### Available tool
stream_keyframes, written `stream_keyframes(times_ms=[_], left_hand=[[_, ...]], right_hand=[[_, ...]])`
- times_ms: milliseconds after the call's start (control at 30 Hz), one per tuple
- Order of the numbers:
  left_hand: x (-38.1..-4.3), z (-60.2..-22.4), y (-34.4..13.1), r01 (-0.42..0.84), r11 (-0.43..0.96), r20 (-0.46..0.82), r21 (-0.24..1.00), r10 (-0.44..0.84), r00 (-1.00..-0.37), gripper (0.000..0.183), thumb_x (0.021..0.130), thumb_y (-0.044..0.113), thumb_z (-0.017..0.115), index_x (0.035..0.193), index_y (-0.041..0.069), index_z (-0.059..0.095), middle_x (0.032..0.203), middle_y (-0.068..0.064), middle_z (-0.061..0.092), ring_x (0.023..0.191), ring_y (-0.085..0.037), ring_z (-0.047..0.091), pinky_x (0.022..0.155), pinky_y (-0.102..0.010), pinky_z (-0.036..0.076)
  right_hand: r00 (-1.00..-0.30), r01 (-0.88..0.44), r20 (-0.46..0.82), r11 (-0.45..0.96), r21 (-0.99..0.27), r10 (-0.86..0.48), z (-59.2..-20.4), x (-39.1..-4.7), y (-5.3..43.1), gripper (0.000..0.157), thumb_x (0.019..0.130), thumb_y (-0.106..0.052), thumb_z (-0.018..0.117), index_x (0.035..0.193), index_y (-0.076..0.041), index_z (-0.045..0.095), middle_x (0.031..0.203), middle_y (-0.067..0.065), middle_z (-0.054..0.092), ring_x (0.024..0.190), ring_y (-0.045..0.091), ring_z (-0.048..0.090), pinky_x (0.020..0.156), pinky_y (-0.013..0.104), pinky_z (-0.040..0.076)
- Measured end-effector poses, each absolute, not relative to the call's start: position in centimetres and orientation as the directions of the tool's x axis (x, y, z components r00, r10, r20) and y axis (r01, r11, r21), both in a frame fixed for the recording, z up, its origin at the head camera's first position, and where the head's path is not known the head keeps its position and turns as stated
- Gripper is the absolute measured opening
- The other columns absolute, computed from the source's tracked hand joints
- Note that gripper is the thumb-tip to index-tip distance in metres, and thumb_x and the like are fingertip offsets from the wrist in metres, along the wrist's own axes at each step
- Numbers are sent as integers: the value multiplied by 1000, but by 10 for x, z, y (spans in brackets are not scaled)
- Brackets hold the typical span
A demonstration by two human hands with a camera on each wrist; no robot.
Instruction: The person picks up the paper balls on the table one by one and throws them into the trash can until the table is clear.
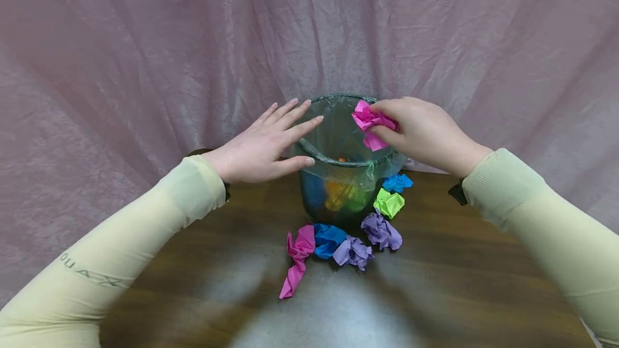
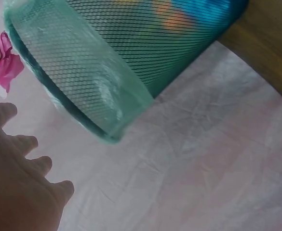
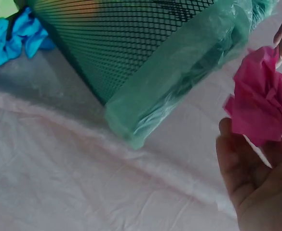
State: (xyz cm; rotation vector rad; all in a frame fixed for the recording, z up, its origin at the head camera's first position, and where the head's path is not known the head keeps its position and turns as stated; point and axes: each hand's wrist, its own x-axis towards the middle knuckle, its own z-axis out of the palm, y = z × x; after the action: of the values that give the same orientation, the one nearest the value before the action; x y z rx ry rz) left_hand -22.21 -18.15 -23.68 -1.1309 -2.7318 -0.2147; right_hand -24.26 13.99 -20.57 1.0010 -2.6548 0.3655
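Note:
A mesh waste bin [image 1: 309, 197] with a thin green bag folded over its rim stands upright on the table. Coloured crumpled paper shows through its mesh. Over the right side of the opening, my right hand [image 1: 427, 130] pinches a crumpled pink paper [image 1: 369, 122] between thumb and fingers; the right wrist view shows this pink paper [image 3: 261, 98] up close. My left hand [image 1: 261, 146] is spread with straight fingers at the left of the rim, holding nothing. Whether its fingertips touch the rim I cannot tell. In the left wrist view the left hand [image 2: 20, 168] appears apart from the bin.
In front of the bin lie a twisted pink paper [image 1: 300, 254], a dark blue paper [image 1: 329, 240] and two purple papers [image 1: 354, 253]. A green paper [image 1: 389, 203] and a light blue paper [image 1: 398, 182] lie to its right. A pinkish curtain [image 1: 193, 58] hangs behind.

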Motion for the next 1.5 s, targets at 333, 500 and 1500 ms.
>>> stream_keyframes(times_ms=[333, 500, 1500], left_hand=[[-223, -244, -187, 699, 713, 229, 61, 671, -705, 79, 101, 68, 41, 165, 29, 16, 172, 0, -1, 157, -23, -5, 124, -51, 0], [-222, -245, -186, 708, 703, 235, 60, 680, -695, 79, 101, 67, 42, 166, 29, 16, 172, -3, 1, 157, -26, -3, 124, -52, 0], [-130, -264, -95, 928, 302, 230, -217, 940, -252, 76, 102, 64, 43, 164, 22, 28, 171, -11, 11, 156, -28, -8, 124, -52, 2]], right_hand=[[-741, -661, 239, 744, -95, -628, -207, -258, 116, 54, 99, -40, 68, 145, -12, 59, 137, 9, 64, 120, 33, 55, 101, 52, 46], [-738, -663, 244, 742, -94, -629, -207, -252, 121, 53, 102, -42, 62, 146, -13, 58, 143, 8, 60, 133, 34, 49, 111, 54, 38], [-873, -474, 242, 851, -224, -423, -260, -249, 239, 62, 104, -47, 56, 151, -7, 49, 148, 21, 52, 135, 50, 42, 108, 68, 31]])
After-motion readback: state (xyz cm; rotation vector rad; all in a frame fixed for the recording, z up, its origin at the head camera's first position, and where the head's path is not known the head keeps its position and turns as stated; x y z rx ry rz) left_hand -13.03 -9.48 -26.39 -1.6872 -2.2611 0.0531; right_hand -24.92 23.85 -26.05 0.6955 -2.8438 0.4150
